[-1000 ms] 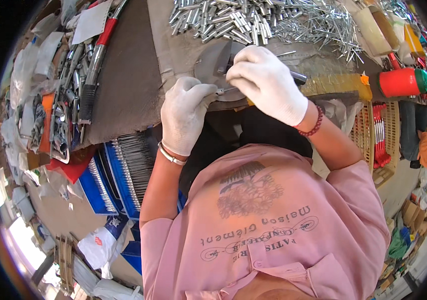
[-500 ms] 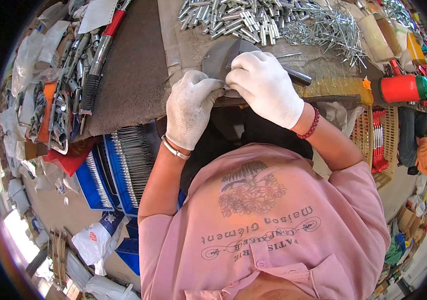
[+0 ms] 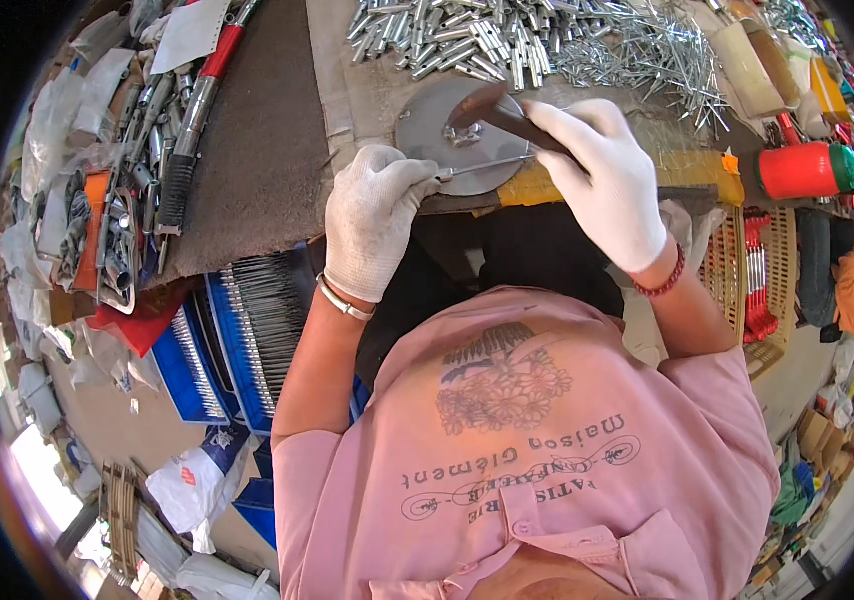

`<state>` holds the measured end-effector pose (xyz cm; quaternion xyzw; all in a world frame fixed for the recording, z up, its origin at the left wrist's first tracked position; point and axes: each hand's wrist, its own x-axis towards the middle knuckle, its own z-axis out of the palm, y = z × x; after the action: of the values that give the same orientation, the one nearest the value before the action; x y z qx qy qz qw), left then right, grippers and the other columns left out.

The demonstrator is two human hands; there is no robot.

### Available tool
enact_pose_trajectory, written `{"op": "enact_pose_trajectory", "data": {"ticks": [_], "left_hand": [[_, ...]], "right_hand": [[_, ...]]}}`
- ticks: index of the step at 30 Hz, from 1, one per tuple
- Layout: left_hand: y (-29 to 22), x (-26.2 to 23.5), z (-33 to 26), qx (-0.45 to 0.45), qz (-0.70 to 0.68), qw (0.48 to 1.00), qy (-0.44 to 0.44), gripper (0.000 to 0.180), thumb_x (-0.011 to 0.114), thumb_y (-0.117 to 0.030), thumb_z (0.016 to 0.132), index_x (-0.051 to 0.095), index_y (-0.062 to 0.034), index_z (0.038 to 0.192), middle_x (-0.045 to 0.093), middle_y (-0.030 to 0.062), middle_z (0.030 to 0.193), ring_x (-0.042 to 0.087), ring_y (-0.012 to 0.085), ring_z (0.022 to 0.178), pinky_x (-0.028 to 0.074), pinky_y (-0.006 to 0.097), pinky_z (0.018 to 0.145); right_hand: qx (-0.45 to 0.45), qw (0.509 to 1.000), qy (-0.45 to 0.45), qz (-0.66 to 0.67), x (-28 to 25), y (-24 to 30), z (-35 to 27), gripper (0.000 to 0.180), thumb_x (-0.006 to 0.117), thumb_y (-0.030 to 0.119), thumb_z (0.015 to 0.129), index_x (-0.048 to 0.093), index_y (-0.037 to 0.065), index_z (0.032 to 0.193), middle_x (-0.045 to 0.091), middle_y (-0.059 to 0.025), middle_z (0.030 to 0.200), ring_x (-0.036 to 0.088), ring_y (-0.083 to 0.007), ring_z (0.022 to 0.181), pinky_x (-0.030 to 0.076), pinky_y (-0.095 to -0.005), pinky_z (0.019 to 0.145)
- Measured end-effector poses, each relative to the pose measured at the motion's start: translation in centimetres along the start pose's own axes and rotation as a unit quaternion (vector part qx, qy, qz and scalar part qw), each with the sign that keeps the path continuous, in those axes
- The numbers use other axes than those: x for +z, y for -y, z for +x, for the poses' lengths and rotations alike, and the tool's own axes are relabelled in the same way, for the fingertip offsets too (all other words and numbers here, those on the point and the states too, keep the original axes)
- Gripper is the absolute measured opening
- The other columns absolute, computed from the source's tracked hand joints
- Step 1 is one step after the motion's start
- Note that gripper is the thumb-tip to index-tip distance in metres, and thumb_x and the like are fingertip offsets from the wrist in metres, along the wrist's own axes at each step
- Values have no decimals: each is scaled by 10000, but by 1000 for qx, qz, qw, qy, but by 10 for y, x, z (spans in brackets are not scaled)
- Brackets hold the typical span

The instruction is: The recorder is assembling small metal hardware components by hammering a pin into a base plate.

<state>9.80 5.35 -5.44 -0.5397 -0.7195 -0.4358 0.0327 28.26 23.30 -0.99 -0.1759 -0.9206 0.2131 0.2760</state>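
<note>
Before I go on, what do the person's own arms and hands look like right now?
The left hand and right hand wear white cloth gloves, the left one with greyish smudges. On the left wrist is a slim pale band; on the right, a dark red beaded bracelet. Pink short sleeves cover the upper arms, leaving the forearms bare.

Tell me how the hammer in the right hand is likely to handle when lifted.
The hammer would probably feel front-heavy, since its chunky, metal-looking head is broader than the handle. It is likely stiff: the visible part of the handle runs straight. Laid down, it seems unlikely to roll far, as the head juts out across the handle.
</note>
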Motion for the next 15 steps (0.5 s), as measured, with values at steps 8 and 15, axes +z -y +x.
{"op": "enact_pose_trajectory", "data": {"ticks": [8, 15], "left_hand": [[7, 2, 5, -21, -29, 999, -2, 174, 806, -24, 791, 755, -88, 945, 649, 118, 867, 671, 326, 808, 540, 404, 691], [0, -5, 8, 0, -10, 999, 30, 186, 797, -11, 749, 752, -109, 900, 624, 99, 844, 653, 317, 795, 529, 422, 682]], "right_hand": [[-59, 994, 86, -33, 3, 6, -11, 451, 729, 20, 887, 710, 171, 1312, 650, -92, 974, 678, -278, 761, 564, -362, 673], [-34, 993, 101, -43, 13, -10, 24, 288, 738, 115, 881, 722, 158, 1165, 611, -93, 938, 655, -315, 855, 548, -414, 724]]}}
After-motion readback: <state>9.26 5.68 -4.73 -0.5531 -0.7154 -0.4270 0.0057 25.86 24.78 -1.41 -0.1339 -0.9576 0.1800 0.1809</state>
